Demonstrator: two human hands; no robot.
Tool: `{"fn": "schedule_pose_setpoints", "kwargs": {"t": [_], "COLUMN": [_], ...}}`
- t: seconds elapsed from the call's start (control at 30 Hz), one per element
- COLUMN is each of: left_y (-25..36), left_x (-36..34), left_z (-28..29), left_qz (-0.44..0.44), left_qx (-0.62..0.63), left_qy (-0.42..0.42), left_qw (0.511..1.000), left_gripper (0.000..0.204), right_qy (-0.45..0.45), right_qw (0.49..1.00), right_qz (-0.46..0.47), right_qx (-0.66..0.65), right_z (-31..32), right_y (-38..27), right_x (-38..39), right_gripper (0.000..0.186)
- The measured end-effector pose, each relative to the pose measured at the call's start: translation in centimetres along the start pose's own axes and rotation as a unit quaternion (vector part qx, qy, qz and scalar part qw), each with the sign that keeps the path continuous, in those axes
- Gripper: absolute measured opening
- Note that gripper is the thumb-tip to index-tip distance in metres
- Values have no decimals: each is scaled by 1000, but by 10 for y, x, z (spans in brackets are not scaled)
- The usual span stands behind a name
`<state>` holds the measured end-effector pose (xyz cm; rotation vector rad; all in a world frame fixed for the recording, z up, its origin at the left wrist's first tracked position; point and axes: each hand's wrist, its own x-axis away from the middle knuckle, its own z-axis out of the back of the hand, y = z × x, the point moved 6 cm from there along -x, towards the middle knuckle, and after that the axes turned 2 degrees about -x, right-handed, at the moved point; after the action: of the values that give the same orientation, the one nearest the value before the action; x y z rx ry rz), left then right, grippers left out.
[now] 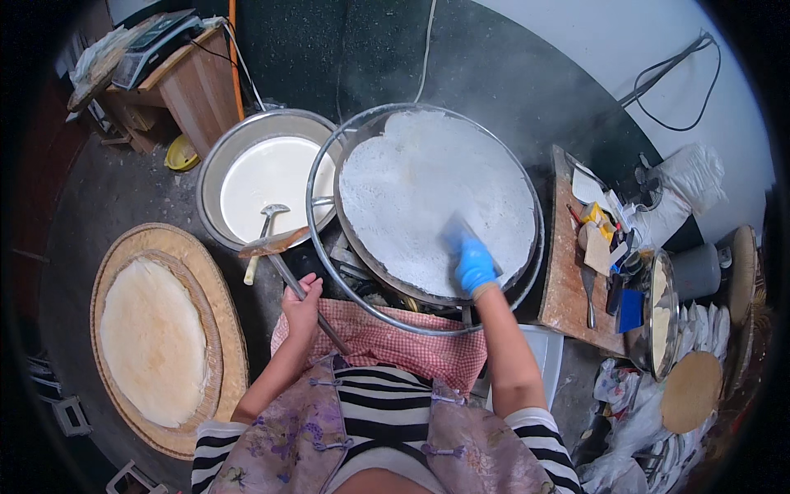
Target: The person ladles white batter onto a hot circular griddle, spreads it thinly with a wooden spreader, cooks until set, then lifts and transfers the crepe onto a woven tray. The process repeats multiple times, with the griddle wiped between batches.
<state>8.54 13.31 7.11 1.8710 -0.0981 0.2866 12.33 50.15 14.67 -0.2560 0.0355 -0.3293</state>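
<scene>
My right hand (pixel 475 263), in a blue glove, holds a flat scraper (pixel 457 229) pressed on the white batter sheet spread over a big round griddle (pixel 436 202). My left hand (pixel 302 300) is bare and grips a long thin metal rod (pixel 306 298) that runs down past the griddle's near-left rim. A large metal ring (pixel 317 239) circles the griddle. A red checked cloth (pixel 387 342) lies over my lap below the griddle.
A steel basin of white batter (pixel 267 177) with a ladle (pixel 265 230) stands left of the griddle. A round woven tray (pixel 169 329) with a pale thin pancake lies at the far left. A wooden board with tools (pixel 580 272) sits right. Wooden stand with scale (pixel 156 49) behind.
</scene>
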Motion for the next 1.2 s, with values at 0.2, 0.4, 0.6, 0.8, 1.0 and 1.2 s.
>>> {"fn": "schedule_pose_setpoints", "kwargs": {"t": [0.2, 0.4, 0.6, 0.8, 1.0, 1.2], "left_y": [0, 11, 42, 39, -11, -59], "left_x": [2, 6, 9, 22, 83, 169], "left_z": [-12, -35, -65, -134, -209, -266], "left_qz": [-8, 2, -56, -106, 37, 262], "left_qx": [10, 10, -62, -115, -42, -51], "left_qy": [-28, -86, -191, -302, -419, -552], "left_qw": [1000, 996, 978, 941, 906, 790], "left_gripper": [21, 16, 20, 23, 17, 20], "right_qy": [14, -123, 37, 69, 30, 136], "right_qw": [986, 988, 959, 490, 436, 483], "right_qz": [47, 83, -29, -319, -320, -320], "right_qx": [161, 52, -279, -808, -841, -804], "right_z": [-29, -4, 89, 42, 2, 22], "right_y": [-50, -81, -46, -20, -42, -13], "right_x": [35, 73, 119, 181, 221, 268], "right_gripper": [25, 59, 37, 36, 36, 44]}}
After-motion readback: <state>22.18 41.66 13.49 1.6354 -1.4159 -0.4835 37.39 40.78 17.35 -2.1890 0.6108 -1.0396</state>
